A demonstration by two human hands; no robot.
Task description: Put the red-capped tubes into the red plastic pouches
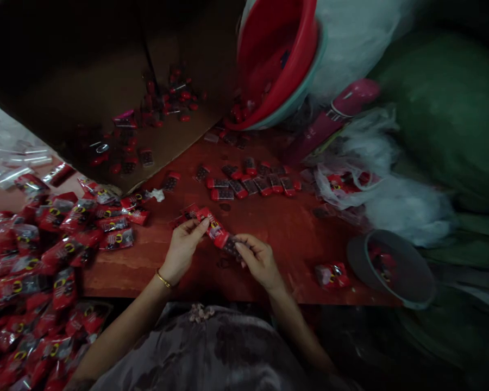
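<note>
The left hand [183,247] and right hand [261,259] pinch opposite ends of one red packet [217,233], two nested basins [308,51] and one magenta bottle [330,124] beyond.

So my side of the reddish table [309,233] is a mess lol. There's a big cardboard box [187,144] up on the left, with a scrap of white stuff [157,194] near its edge. Beyond that I've got a red basin [264,32] tipped over, nested in a pale teal one [320,60]. Just right of those is a magenta flask [330,122], can't tell if it's standing. Then it's crumpled clear plastic [407,212], a huge green sack [452,108], and a greyish bowl [357,258] by the near edge.
</note>
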